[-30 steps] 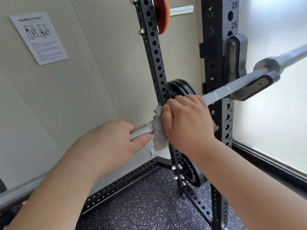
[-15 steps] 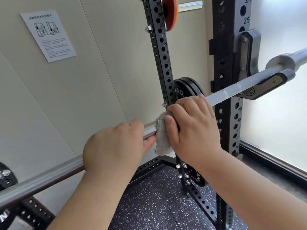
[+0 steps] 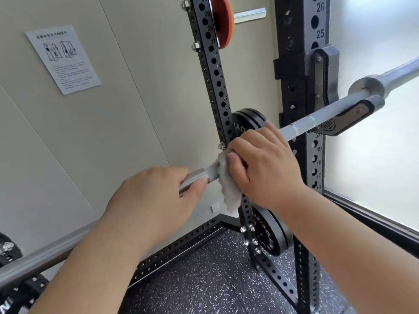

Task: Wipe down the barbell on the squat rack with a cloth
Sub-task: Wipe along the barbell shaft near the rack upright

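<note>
– At the black perforated steel squat rack (image 3: 299, 53), where does the bar sit?

– The long silver steel barbell (image 3: 317, 117) rests in a grey-and-black hook (image 3: 349, 120) bolted to the near upright. It slants across the frame to the lower left edge, with its thicker sleeve jutting out past the hook.

– And the hands?

– Both are on the shaft, close together but apart. The right hand (image 3: 265, 164) has its fingers curled over the bar, holding a pale grey fluffy cloth (image 3: 229, 191) wrapped round it. A loose end of the cloth hangs below. The left hand (image 3: 154, 200) grips bare steel just beside the cloth, fingers closed over the top and thumb on the near side.

– What else is in frame?

– Black round weight plates (image 3: 249, 121) are stored on the rear upright behind the right hand, and more sit low beside it. An orange disc plate (image 3: 223, 21) hangs on a peg near the top. A white printed notice (image 3: 63, 58) is fixed to the beige wall. Below is dark speckled rubber floor (image 3: 204, 279).
</note>
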The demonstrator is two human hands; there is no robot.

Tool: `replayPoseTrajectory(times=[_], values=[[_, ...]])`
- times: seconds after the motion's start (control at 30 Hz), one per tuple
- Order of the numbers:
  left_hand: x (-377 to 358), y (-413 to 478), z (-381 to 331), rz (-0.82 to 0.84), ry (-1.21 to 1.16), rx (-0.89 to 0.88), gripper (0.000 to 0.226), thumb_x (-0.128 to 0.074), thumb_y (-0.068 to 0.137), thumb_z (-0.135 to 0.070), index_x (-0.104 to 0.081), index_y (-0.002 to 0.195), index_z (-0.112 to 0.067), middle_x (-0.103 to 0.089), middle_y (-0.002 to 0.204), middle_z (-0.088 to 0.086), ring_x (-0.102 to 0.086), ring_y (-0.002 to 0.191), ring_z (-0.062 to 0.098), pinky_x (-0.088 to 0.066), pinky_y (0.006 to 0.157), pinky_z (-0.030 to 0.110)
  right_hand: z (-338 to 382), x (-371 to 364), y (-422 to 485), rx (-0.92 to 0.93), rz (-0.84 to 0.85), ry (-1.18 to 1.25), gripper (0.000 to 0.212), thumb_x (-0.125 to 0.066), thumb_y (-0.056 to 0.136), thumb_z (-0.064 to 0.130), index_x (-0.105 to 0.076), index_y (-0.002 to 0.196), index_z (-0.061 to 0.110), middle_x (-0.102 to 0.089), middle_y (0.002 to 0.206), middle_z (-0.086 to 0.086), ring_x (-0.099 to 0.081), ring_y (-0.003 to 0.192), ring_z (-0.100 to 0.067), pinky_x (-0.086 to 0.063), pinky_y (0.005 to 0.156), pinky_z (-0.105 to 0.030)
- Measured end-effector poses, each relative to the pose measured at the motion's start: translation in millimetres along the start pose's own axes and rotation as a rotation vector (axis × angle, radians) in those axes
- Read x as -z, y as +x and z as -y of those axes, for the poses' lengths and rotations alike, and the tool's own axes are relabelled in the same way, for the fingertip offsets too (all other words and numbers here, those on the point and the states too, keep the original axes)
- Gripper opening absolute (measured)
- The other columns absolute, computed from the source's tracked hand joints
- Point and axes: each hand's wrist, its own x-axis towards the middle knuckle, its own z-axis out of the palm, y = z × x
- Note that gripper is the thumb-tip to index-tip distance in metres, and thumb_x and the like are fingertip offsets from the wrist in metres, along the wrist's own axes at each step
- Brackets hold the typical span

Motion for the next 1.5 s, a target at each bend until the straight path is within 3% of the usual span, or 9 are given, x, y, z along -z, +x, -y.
replayPoseTrajectory(times=[0.13,0.27,0.5,0.6,0.8,1.0,1.17,1.33,1.5], values=[[5,3,11,0.217,0.062,0.132,0.089,0.008,0.077,-0.087,-0.054,0.075,-0.023,-0.059,0.083,-0.002,-0.061,0.079,0.02,-0.055,0.079,0.037,-10,4,3,-0.186,-0.006,-0.013,0.038,-0.035,0.098,0.039,-0.067,0.087,0.023,-0.058,0.089,0.007,-0.054,0.102,-0.022,-0.023,0.119,-0.043],[10,13,6,0.39,-0.09,0.259,0.102,0.001,0.078,-0.089,-0.069,0.08,-0.015,-0.073,0.063,0.003,-0.071,0.061,0.022,-0.059,0.079,0.035,21,-2,-1,-0.133,-0.005,-0.046,0.045,-0.036,0.098,0.052,-0.069,0.085,0.025,-0.061,0.09,0.004,-0.052,0.099,-0.023,-0.027,0.116,-0.042],[1,2,10,0.157,-0.024,0.18,0.088,0.0,0.076,-0.091,-0.053,0.066,-0.022,-0.054,0.052,-0.001,-0.059,0.055,0.024,-0.049,0.058,0.031,-14,1,15,0.054,0.067,-0.02,0.044,-0.03,0.101,0.039,-0.06,0.073,0.022,-0.051,0.067,0.008,-0.048,0.069,-0.02,-0.043,0.079,-0.038],[-1,-2,5,0.087,0.049,0.207,0.091,0.001,0.08,-0.089,-0.054,0.067,-0.018,-0.059,0.06,0.0,-0.06,0.061,0.026,-0.055,0.064,0.034,6,0,16,-0.079,0.044,-0.068,0.045,-0.029,0.099,0.039,-0.054,0.067,0.022,-0.049,0.065,0.007,-0.047,0.069,-0.021,-0.042,0.083,-0.04],[-3,-12,-9,-0.078,0.245,0.218,0.084,0.001,0.082,-0.086,-0.05,0.07,-0.02,-0.048,0.061,-0.003,-0.049,0.059,0.027,-0.039,0.055,0.029,23,0,2,0.162,0.048,0.031,0.045,-0.027,0.104,0.044,-0.067,0.091,0.027,-0.059,0.084,0.008,-0.053,0.081,-0.019,-0.041,0.088,-0.038],[-15,-18,-6,-0.248,0.22,0.15,0.077,-0.014,0.096,-0.077,-0.041,0.054,-0.019,-0.037,0.04,0.001,-0.024,0.033,0.018,-0.017,0.05,0.016,-5,1,14,-0.101,0.031,-0.09,0.045,-0.026,0.1,0.041,-0.05,0.067,0.024,-0.049,0.067,0.008,-0.05,0.073,-0.022,-0.042,0.088,-0.039],[-16,-18,-6,-0.291,0.209,0.139,0.076,-0.011,0.096,-0.077,-0.04,0.056,-0.019,-0.04,0.041,0.0,-0.026,0.034,0.02,-0.016,0.05,0.016,13,1,4,0.088,0.048,-0.025,0.044,-0.03,0.102,0.043,-0.065,0.082,0.025,-0.056,0.077,0.008,-0.051,0.076,-0.02,-0.041,0.088,-0.035],[-13,-18,-4,-0.272,0.257,0.146,0.071,-0.01,0.097,-0.074,-0.038,0.057,-0.022,-0.034,0.044,-0.006,-0.025,0.035,0.021,-0.015,0.047,0.017,-5,2,21,-0.071,0.048,-0.078,0.042,-0.031,0.098,0.037,-0.042,0.061,0.022,-0.044,0.059,0.007,-0.045,0.063,-0.021,-0.044,0.081,-0.04],[-12,-19,-2,-0.239,0.293,0.093,0.065,-0.007,0.098,-0.072,-0.039,0.066,-0.025,-0.04,0.062,-0.006,-0.038,0.055,0.021,-0.013,0.046,0.027,26,-2,1,0.044,0.04,-0.034,0.039,-0.034,0.1,0.039,-0.065,0.079,0.025,-0.055,0.075,0.007,-0.049,0.077,-0.02,-0.041,0.09,-0.035]])
